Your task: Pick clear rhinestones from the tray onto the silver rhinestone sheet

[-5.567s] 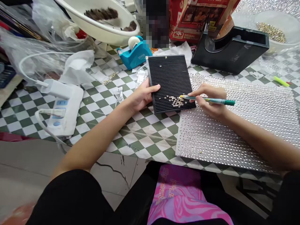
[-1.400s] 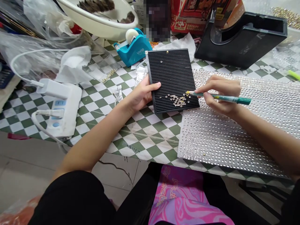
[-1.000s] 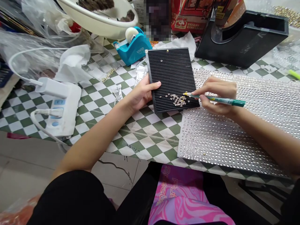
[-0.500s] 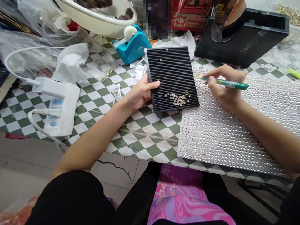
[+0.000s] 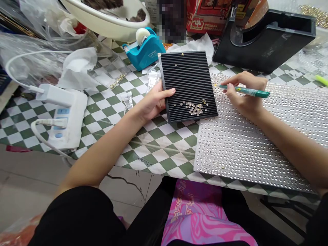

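Over the green-and-white checkered tabletop (image 5: pixel 164 143), the person's left hand (image 5: pixel 153 104) is cupping a black ribbed rectangular sorting tray (image 5: pixel 188 77) by its left edge, thumb pressing on top. A loose cluster of clear rhinestones (image 5: pixel 195 108) is lying on the tray's lower part, at about 8 o'clock from the right hand (image 5: pixel 243 92), whose fingers are pinching a green-capped wax pencil (image 5: pixel 252 93) along a 3-to-9 o'clock line, yellow tip toward 9. That tip is now hovering off the tray, over a silver rhinestone sheet (image 5: pixel 246 150), not above the stones as earlier. Farther off, at 11 o'clock, a blue tape dispenser (image 5: pixel 142 48) is standing.
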### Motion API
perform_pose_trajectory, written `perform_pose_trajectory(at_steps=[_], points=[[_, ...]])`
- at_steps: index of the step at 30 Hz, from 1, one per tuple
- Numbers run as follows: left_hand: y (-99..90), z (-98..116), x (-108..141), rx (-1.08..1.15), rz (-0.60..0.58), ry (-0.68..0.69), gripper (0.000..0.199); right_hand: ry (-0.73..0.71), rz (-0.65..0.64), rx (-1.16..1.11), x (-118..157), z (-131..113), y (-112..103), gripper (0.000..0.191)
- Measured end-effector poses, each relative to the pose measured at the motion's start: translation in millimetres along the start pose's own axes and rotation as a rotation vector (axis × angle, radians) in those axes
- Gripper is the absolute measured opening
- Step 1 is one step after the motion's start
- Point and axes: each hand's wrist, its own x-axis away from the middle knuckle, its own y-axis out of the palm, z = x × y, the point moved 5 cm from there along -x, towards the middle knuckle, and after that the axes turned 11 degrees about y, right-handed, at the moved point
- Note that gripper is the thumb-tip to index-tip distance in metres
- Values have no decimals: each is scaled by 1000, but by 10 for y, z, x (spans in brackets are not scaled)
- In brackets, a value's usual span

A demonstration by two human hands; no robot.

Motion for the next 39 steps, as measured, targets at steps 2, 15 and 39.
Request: perform_pose_trajectory(at_steps=[2,15,39], points=[[-8,-10,-3,3,1,2,69,-8,-9,-41,1,12,2,7],[-2,-2,0,-23,-17,10,69,-14,21,-54,5,7,-4,10],[-19,-14,-6,-26,-6,14,64,146,-220,-589,65,-227,203,25]])
